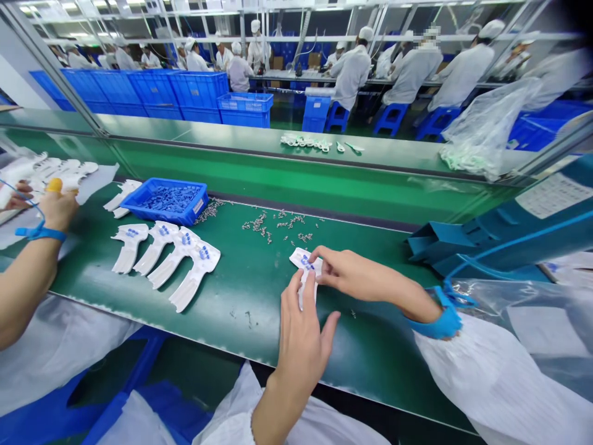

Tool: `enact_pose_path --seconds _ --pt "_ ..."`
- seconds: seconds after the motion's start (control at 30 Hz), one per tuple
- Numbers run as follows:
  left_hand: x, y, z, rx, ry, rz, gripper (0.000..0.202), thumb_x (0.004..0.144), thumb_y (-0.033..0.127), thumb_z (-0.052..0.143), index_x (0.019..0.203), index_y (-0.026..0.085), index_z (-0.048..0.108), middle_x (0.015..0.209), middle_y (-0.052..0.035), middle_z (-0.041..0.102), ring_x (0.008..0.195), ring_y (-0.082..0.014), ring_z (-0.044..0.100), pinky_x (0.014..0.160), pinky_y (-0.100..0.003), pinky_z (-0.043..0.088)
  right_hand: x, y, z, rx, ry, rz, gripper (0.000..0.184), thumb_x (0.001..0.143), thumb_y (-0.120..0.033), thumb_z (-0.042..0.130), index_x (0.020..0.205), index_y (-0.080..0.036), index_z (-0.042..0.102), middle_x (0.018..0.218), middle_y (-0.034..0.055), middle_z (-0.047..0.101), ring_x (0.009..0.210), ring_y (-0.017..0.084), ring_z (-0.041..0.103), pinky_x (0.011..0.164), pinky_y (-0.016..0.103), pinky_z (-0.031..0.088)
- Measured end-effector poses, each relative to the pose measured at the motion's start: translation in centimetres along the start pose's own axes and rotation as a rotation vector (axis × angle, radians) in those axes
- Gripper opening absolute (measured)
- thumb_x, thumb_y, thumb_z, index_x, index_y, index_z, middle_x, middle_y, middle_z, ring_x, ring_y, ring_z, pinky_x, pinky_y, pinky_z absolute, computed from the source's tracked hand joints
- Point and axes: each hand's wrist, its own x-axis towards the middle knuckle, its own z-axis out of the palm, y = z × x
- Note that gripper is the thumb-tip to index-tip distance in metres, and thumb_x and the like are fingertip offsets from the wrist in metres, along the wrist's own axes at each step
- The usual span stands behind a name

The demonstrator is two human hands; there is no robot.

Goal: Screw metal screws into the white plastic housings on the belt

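Head cam on my end, and the container first: a blue plastic tray (pixel 163 183) sits near the far edge of the green conveyor belt (pixel 370 241), heaped with small blue parts. Just beside it, a spill of tiny silvery bits (pixel 264 225) runs across the belt. Farther off, behind a glass panel, there's a long row of blue crates (pixel 199 93).

My hands are together, right in the middle of the belt, and both are pinching one white plastic piece (pixel 303 262) dotted with blue bits. My right hand (pixel 356 275) comes in from the side, with its fingers curled over the top of the piece and a blue strap (pixel 438 321) on the wrist. My left hand (pixel 299 346) comes up from below, with its fingertips on the lower end and its thumb splayed out.

Four similar white pieces (pixel 173 256) lie side by side to the left. Past them, a co-worker's hand (pixel 58 210) grips something yellow-tipped (pixel 54 185).
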Motion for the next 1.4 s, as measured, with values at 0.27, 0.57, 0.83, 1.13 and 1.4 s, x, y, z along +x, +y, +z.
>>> enact_pose_path --seconds 0.27,0.57,0.83,1.13,1.4 --pt "2.5 -0.3 0.9 0.269 0.107 -0.015 0.070 0.092 0.015 0.058 0.153 0.022 0.024 0.147 -0.0202 0.037 0.121 -0.0344 0.050 0.093 -0.053 0.050 -3.4 5.6 0.8 0.189 0.228 0.068 0.020 0.094 -0.035 0.049 0.103 -0.020 0.058 0.076 0.0011 0.065 0.070 0.018 0.061 0.064 0.028 0.044" --pt "4.1 -3.3 -0.2 0.367 0.032 0.123 0.065 0.097 0.031 0.053 0.153 0.023 0.021 0.142 -0.0197 0.041 0.127 -0.0339 0.048 0.091 -0.050 0.052 -6.0 4.3 2.9 0.013 0.053 0.006 0.017 0.077 -0.014 0.064 0.093 -0.022 0.063 0.097 0.0050 0.068 0.091 0.023 0.061 0.070 0.030 0.041" --pt "11.9 -2.5 -4.0 0.244 0.111 0.223 0.066 0.095 0.041 0.056 0.151 0.023 0.026 0.142 -0.0184 0.038 0.125 -0.0302 0.051 0.091 -0.045 0.054 -4.4 6.7 2.4 -0.019 0.266 -0.024 0.016 0.083 -0.011 0.051 0.087 -0.020 0.064 0.092 0.0066 0.070 0.083 0.022 0.063 0.066 0.029 0.037" --pt "30.5 -0.5 5.9 0.462 0.026 0.194 0.048 0.094 0.035 0.061 0.136 0.014 0.049 0.134 -0.0164 0.052 0.118 -0.0283 0.057 0.096 -0.047 0.051 -3.1 8.1 3.5 0.106 0.420 -0.007 0.008 0.082 -0.017 0.060 0.089 -0.020 0.063 0.089 0.0035 0.067 0.083 0.019 0.059 0.071 0.027 0.040" --pt "28.6 0.3 4.5 0.609 -0.067 0.145 0.042 0.094 0.039 0.061 0.129 0.018 0.055 0.129 -0.0110 0.059 0.112 -0.0258 0.061 0.093 -0.047 0.052 -3.5 7.9 3.4 0.110 0.469 -0.015 0.019 0.085 -0.013 0.048 0.090 -0.020 0.065 0.091 0.0041 0.067 0.088 0.020 0.059 0.077 0.029 0.043"
